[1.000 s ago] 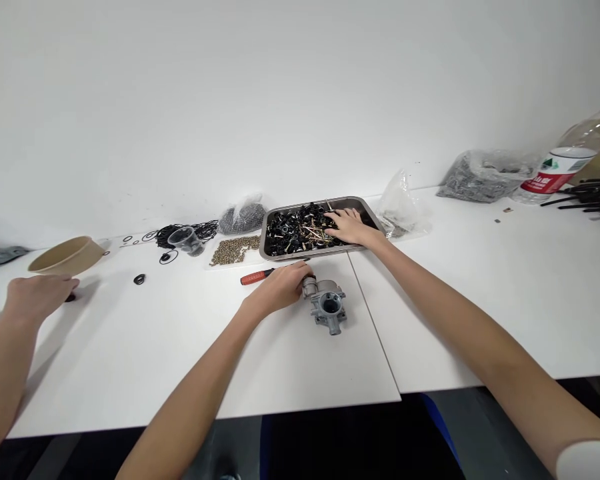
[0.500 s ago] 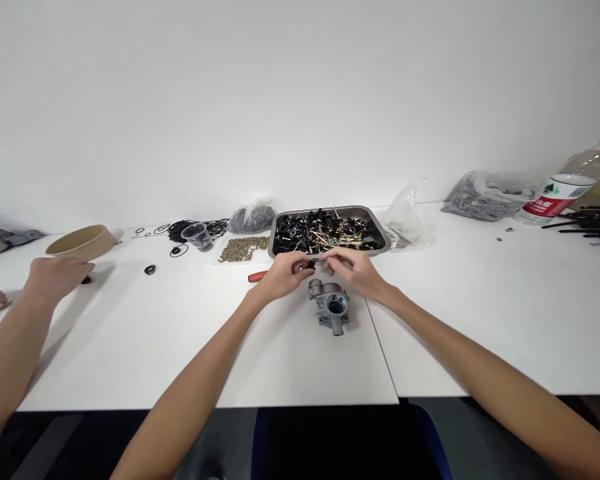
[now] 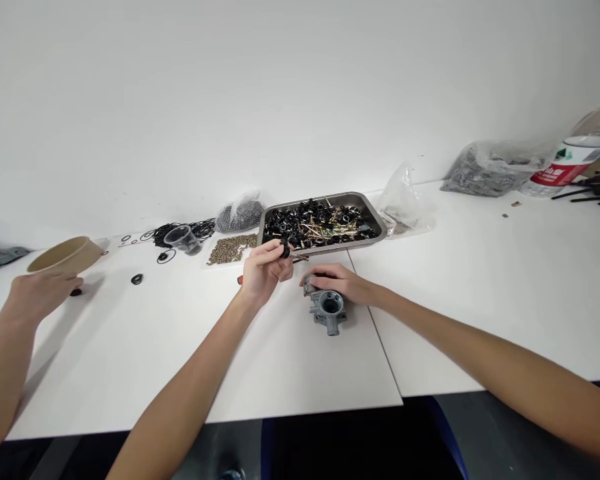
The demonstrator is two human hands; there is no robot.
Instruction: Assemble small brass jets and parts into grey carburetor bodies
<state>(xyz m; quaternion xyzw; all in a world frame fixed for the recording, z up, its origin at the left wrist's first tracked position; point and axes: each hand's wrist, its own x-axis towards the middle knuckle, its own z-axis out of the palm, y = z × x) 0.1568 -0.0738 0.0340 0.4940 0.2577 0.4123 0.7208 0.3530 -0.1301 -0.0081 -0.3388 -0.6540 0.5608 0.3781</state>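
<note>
My left hand (image 3: 267,268) pinches a small black part (image 3: 285,250) with a thin brass-coloured pin sticking out to the right, in front of the metal tray (image 3: 325,248). The tray holds a heap of black pieces and brass-coloured pins. My right hand (image 3: 337,280) is closed over the upper end of a grey metal casting (image 3: 331,305), which stands on the white table with its round opening facing up. A red object (image 3: 240,280) shows partly behind my left wrist.
Brass pieces (image 3: 233,249), a bag of dark balls (image 3: 240,217), a plastic cup (image 3: 183,239) and black rings (image 3: 137,279) lie left. Clear bag (image 3: 403,207), grey bag (image 3: 485,173) and bottle (image 3: 570,160) stand right. Another person's hand (image 3: 43,293) is near a tan bowl (image 3: 87,250).
My left hand has moved left and up with the black part. My right hand has come away from it and down onto the grey casting. The view has shifted slightly.
</note>
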